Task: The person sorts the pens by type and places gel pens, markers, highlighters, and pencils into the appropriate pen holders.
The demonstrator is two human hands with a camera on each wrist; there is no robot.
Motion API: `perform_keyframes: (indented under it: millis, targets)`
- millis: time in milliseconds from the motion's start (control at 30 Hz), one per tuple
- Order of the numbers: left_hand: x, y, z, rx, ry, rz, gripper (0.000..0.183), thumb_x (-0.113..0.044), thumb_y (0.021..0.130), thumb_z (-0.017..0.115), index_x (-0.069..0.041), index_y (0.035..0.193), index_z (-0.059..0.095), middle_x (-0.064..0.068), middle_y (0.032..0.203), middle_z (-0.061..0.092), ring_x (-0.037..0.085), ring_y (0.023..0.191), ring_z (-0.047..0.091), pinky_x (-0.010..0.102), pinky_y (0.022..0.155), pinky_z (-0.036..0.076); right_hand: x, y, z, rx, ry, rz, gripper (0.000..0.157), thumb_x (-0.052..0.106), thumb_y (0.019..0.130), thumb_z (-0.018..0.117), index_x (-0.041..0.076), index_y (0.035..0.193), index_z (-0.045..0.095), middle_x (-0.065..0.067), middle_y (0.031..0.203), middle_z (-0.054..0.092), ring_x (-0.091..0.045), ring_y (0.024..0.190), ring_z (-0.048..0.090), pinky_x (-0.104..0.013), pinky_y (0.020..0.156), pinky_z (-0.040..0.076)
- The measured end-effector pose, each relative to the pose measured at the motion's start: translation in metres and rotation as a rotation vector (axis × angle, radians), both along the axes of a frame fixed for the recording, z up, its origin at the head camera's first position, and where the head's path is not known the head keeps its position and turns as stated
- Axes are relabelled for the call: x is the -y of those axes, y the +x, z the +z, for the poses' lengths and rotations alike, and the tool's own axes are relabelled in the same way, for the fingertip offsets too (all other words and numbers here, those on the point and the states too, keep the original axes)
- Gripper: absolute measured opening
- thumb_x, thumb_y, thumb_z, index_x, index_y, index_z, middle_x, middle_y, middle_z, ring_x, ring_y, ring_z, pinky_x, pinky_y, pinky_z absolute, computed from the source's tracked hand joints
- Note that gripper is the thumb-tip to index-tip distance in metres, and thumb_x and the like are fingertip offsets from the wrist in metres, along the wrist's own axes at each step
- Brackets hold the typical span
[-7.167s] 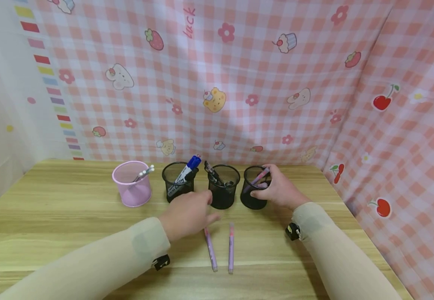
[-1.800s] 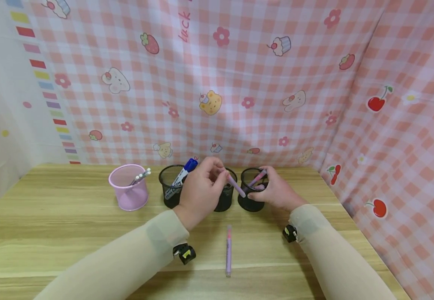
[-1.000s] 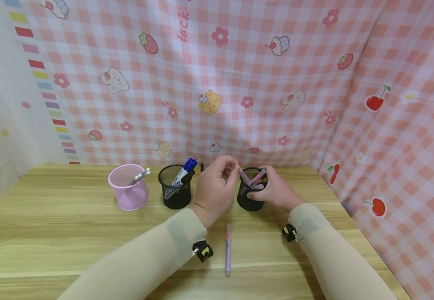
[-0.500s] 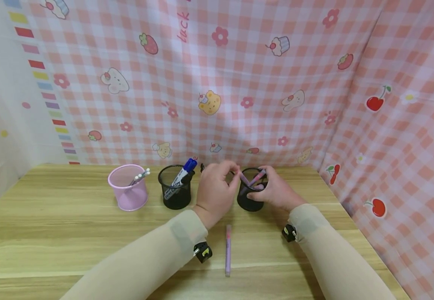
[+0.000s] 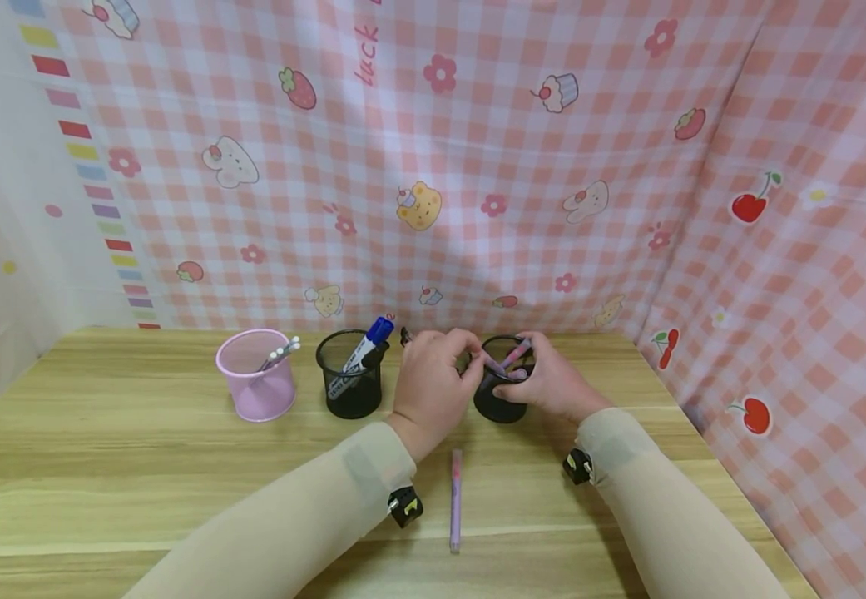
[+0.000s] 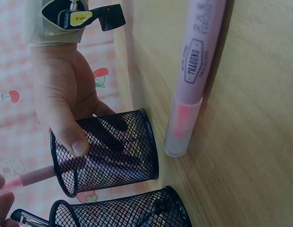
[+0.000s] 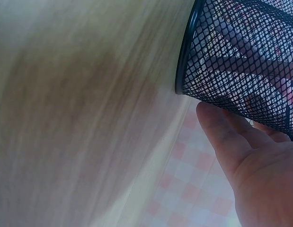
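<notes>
My left hand [image 5: 436,383] pinches a purple highlighter [image 6: 39,175] by its pink end. The highlighter slants through the mouth of the rightmost black mesh pen cup [image 5: 500,405], its other end inside. My right hand [image 5: 563,383] grips that cup from the right, thumb at the near side and fingers behind. Other purple highlighters [image 5: 517,353] lean inside the cup. Another highlighter [image 5: 456,499] lies on the table in front, its cap end pointing to the cups; its printed barrel looms large in the left wrist view.
A second black mesh cup with a black pen [image 6: 30,218] stands mostly hidden behind my left hand. Left of it are a black mesh cup [image 5: 353,399] with blue-capped markers [image 5: 368,341] and a pink cup [image 5: 263,395] with white-tipped sticks. A checked curtain [image 5: 433,150] hangs behind.
Earlier two highlighters lay on the table; my left hand has picked one up, carried it right to the rightmost cup and lowered it slightly deeper. My right hand has kept its grip.
</notes>
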State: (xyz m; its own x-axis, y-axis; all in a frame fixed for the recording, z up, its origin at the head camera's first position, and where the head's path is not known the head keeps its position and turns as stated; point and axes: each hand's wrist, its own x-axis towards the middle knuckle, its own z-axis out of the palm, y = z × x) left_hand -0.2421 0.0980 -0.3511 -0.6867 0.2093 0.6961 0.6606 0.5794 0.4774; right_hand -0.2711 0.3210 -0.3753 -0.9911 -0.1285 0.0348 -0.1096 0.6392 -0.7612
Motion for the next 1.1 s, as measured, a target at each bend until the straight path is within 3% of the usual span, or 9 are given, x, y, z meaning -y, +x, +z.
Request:
perform_keyframes:
  millis: [233,567,900,1100]
  targets:
    - [-0.0016,0.0004,-0.0007,-0.007,-0.014,0.005,0.005,-0.024,0.096,0.076,-0.019,0.094,0.075,-0.006,0.092,0.079,0.024,0.099,0.066,0.045,0.092,0.049,-0.0004,-0.0008,-0.0014,-0.016,0.007,-0.004,0.097,0.025,0.081,0.091,0.002,0.153,0.03,-0.011,0.131,0.059,-0.024,0.112,0.066,-0.032,0.087,0.053]
    - [-0.0031,0.0015,0.0006,0.047,-0.052,0.0,0.007,-0.027,0.098,0.075,-0.02,0.095,0.076,-0.007,0.094,0.079,0.023,0.101,0.064,0.045,0.093,0.047,0.0,-0.0008,-0.0027,-0.022,0.004,-0.015,0.096,0.024,0.08,0.091,0.003,0.152,0.031,-0.01,0.131,0.06,-0.024,0.117,0.067,-0.032,0.089,0.054]
    - [-0.0031,0.0013,0.0001,0.052,-0.079,-0.006,0.009,-0.027,0.097,0.076,-0.018,0.1,0.077,-0.005,0.098,0.08,0.023,0.101,0.065,0.044,0.093,0.048,0.0004,-0.0009,-0.003,0.001,-0.062,0.013,0.095,0.016,0.082,0.088,-0.003,0.153,0.028,-0.02,0.129,0.058,-0.035,0.123,0.067,-0.037,0.096,0.058]
    - [-0.0024,0.0048,0.0015,0.05,-0.096,-0.031,0.012,-0.027,0.096,0.076,-0.017,0.102,0.077,-0.005,0.099,0.08,0.023,0.101,0.065,0.044,0.092,0.048,-0.001,-0.0008,-0.002,0.003,-0.07,0.021,0.095,0.018,0.083,0.089,-0.002,0.154,0.028,-0.017,0.125,0.059,-0.03,0.118,0.067,-0.034,0.094,0.057]
